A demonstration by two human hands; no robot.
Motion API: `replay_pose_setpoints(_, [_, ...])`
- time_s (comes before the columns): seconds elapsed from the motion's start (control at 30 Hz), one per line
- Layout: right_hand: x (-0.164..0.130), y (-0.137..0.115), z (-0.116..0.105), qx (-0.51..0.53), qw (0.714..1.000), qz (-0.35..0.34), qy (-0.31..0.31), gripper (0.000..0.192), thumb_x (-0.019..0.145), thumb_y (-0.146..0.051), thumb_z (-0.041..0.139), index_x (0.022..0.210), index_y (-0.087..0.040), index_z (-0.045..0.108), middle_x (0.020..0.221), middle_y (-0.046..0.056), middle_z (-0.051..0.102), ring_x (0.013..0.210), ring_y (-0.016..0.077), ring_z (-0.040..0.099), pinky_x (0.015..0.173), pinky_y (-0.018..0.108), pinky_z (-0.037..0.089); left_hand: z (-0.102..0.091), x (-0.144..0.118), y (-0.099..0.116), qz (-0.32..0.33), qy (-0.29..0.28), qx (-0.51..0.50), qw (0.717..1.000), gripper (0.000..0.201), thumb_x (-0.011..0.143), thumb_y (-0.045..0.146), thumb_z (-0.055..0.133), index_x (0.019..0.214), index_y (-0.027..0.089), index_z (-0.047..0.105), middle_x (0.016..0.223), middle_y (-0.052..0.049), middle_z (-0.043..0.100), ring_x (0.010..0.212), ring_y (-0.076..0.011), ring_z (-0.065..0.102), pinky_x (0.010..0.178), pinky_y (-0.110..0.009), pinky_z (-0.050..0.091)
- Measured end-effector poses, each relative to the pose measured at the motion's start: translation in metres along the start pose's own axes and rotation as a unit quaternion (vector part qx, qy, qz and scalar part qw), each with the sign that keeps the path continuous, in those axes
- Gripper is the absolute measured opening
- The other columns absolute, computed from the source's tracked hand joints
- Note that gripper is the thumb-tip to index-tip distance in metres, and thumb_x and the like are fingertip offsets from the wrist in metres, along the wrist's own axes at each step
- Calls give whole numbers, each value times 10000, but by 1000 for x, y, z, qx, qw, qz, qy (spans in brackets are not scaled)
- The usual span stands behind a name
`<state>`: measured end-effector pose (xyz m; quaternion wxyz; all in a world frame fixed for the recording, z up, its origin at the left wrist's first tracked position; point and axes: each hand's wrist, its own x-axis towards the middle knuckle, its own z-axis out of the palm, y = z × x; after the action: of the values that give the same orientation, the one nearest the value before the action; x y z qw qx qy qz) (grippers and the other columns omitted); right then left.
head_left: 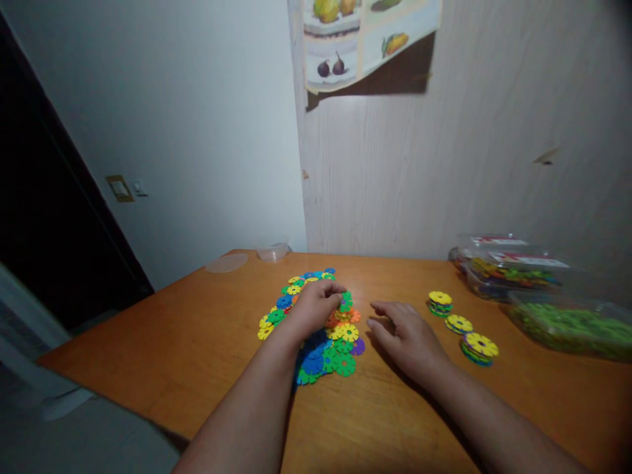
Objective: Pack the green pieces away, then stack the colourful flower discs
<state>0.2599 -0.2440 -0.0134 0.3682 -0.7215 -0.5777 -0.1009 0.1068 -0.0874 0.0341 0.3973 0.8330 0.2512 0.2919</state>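
A loose pile of flat, notched plastic snowflake discs (313,361) in blue, green, yellow, orange and purple lies on the wooden table. Over the far part of this pile, my left hand (318,306) has its thumb and fingers closed at the edge of a green snowflake disc (346,301). My right hand (402,332) hovers just right of the pile, thumb and fingers apart, with nothing in it. To its right stand three short stacks of discs with yellow tops: a far stack (440,303), a middle stack (459,324) and a near stack (480,347).
Clear plastic boxes (513,271) with colourful pieces stand at the back right, beside an open tub of green pieces (577,322). A clear bowl (273,250) and a round lid (227,263) sit at the back left. A wall (375,178) borders the table's far edge.
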Motion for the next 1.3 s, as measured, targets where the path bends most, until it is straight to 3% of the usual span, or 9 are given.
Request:
replay_pose_setpoints(0.13, [0,-10,0,40,998,-38,6,475,898,-402,614,1316,-177,584,1193,114,694,1077,260,627,914,401,504,18,-6,7,-44,-45,-137,989,307,793,208,647,1087,121,646,820,-19,650,703,-117,593,637,-224,445])
replay_pose_setpoints(0.27, [1,-16,-4,59,996,-56,-19,349,898,-358,607,1211,-209,649,1108,75,724,1003,235,647,874,372,507,30,-11,10,-74,-86,-208,971,416,762,186,691,1157,122,580,749,16,607,639,-89,565,603,-202,419])
replay_pose_setpoints(0.37, [6,-5,-9,50,999,-12,-5,326,866,-369,622,1136,-198,687,1042,87,733,950,241,659,845,370,508,30,-9,10,-92,-74,-234,965,430,800,207,659,1207,129,542,785,-5,637,676,-110,614,645,-227,464])
replay_pose_setpoints(0.53, [15,40,-21,1,987,130,91,433,855,-449,591,1147,-149,700,969,125,726,867,255,666,757,386,510,11,1,2,-64,38,-73,995,256,860,216,563,1102,154,615,921,-52,680,814,-147,639,709,-251,488])
replay_pose_setpoints(0.63, [16,57,-24,-28,986,147,76,424,859,-462,580,1110,-151,721,913,112,725,806,242,656,706,367,496,-2,6,-5,-34,75,50,995,169,847,180,532,974,156,641,895,-47,681,843,-163,625,734,-259,469])
replay_pose_setpoints(0.77, [16,59,-18,-65,991,110,27,399,846,-442,610,1065,-135,740,978,139,726,908,269,656,789,388,495,-9,7,-12,-24,37,171,984,131,809,152,506,832,167,634,817,-28,668,793,-167,603,677,-254,424])
replay_pose_setpoints(0.93, [13,66,-8,-90,990,99,-35,356,849,-441,613,1033,-171,755,921,115,722,885,255,664,788,378,501,-9,1,-10,-43,-35,262,963,126,797,194,522,802,179,647,816,-35,684,744,-171,597,623,-261,375])
replay_pose_setpoints(1.17, [11,62,-7,-95,991,90,16,469,876,-510,588,1134,-136,707,1065,163,710,1039,288,649,900,437,498,-13,-9,1,-53,-123,311,941,151,681,319,694,780,211,661,791,-34,684,714,-196,589,641,-283,387])
replay_pose_setpoints(1.3, [9,45,-9,-78,994,74,28,383,898,-443,567,1098,-149,712,1044,142,713,1034,274,642,919,426,490,-11,-8,-3,-54,-117,297,946,134,677,277,687,794,218,662,811,-30,690,720,-192,591,644,-279,391])
